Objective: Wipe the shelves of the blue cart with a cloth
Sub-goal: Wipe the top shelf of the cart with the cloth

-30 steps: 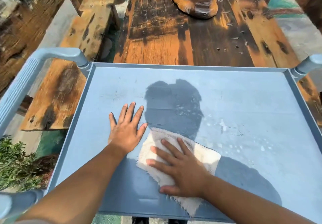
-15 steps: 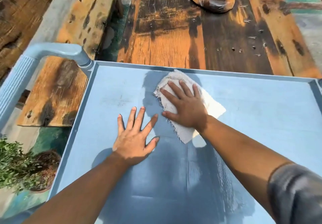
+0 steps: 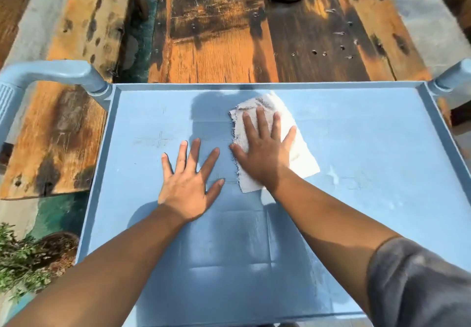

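Observation:
The blue cart's top shelf (image 3: pixel 369 148) fills the middle of the view, with a raised rim all around. A white frayed cloth (image 3: pixel 300 158) lies flat near the shelf's far edge. My right hand (image 3: pixel 265 153) presses down on the cloth with fingers spread, covering its middle. My left hand (image 3: pixel 190 181) rests flat on the bare shelf just left of the cloth, fingers apart and holding nothing. A faint white smear (image 3: pixel 334 176) shows on the shelf to the right of the cloth.
Blue handle posts stand at the far left corner (image 3: pixel 58 73) and the far right corner (image 3: pixel 451 77). A worn wooden table (image 3: pixel 254 46) sits beyond the cart and a wooden bench (image 3: pixel 63 128) to its left. A potted plant (image 3: pixel 28 258) is at lower left.
My right hand has pushed the cloth from the near middle of the shelf toward the far edge, then a little to the right. My left hand stays flat on the shelf.

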Demonstrator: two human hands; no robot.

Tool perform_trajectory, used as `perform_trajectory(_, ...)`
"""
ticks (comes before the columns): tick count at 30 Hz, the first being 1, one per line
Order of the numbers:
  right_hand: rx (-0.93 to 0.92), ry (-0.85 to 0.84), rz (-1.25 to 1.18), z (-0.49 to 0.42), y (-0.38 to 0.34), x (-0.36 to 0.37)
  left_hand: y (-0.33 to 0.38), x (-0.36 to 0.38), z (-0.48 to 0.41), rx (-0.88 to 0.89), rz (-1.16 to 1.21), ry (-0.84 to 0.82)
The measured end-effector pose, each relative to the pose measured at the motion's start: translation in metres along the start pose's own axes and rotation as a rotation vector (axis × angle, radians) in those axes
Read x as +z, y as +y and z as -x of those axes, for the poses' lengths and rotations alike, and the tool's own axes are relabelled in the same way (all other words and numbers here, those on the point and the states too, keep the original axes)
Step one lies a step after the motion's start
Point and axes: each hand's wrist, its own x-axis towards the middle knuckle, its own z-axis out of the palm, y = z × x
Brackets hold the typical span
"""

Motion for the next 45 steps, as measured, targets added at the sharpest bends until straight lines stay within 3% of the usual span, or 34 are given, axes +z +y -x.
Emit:
perform_trajectory(12,-0.042,-0.074,0.004,0.180,0.021,0.015,0.001,-0.003,0.002,0.013,0.014,-0.028)
perform_trajectory(18,-0.227,-0.076,0.011,0.240,0.050,0.014,0.001,0.000,-0.001,-0.013,-0.020,-0.029)
perform_trajectory(25,-0.517,-0.062,0.037,0.248,0.109,0.009,0.007,0.002,-0.003,-0.066,-0.148,-0.053)
perform_trajectory(30,-0.675,-0.134,0.068,0.237,0.174,-0.003,0.036,-0.002,0.010,-0.392,-0.088,-0.107)
perform_trajectory(34,-0.750,-0.139,0.007,0.230,0.175,-0.014,0.101,-0.008,0.013,-0.720,0.223,-0.021)
perform_trajectory(36,-0.764,-0.050,0.021,0.233,0.176,-0.017,0.128,-0.013,0.008,-0.668,0.351,0.083)
perform_trajectory(40,-0.797,-0.036,0.009,0.243,0.187,-0.005,0.152,-0.022,0.004,-0.375,0.461,0.147)
perform_trajectory(42,-0.815,-0.062,-0.065,0.243,0.189,0.002,0.143,-0.022,0.006,-0.241,0.401,0.157)
perform_trajectory(45,-0.857,-0.050,-0.066,0.231,0.193,0.005,0.118,-0.009,0.013,-0.039,0.120,0.044)
